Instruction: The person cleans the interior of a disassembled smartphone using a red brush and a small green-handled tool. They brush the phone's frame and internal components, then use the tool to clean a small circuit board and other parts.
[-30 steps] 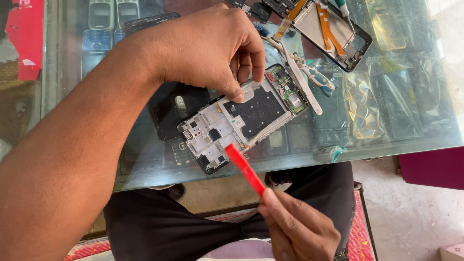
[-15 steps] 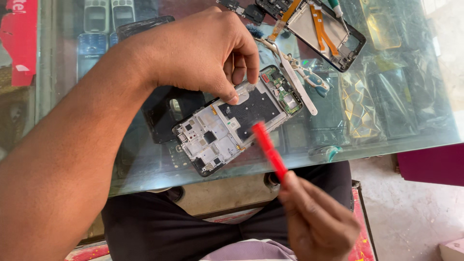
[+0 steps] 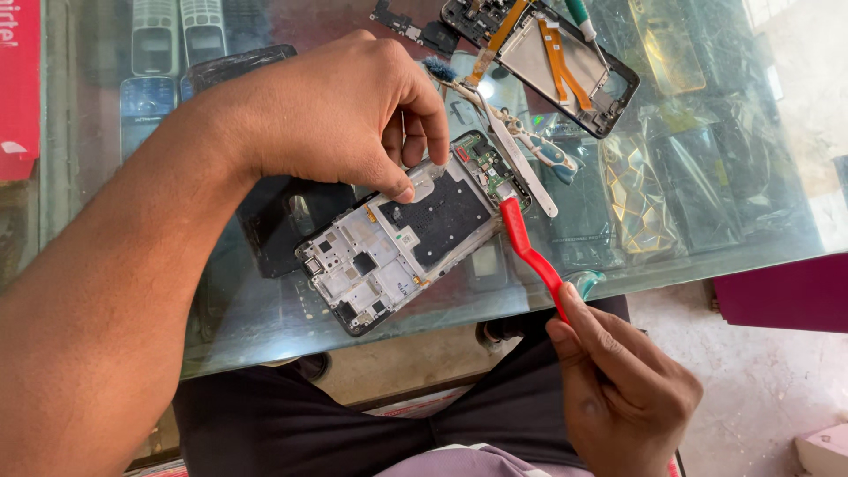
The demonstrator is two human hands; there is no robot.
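Left hand [image 3: 353, 115] pins the opened phone [image 3: 411, 238], hiding its top edge; right hand [image 3: 618, 389] grips a red pry tool [image 3: 530, 252].

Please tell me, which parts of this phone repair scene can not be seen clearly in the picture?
- Head view: the left hand covers the upper edge of the opened phone.
- The red pry tool: its handle end is hidden in the right hand.
- The second opened phone is cut off by the top edge.
- Board parts: too small to tell.
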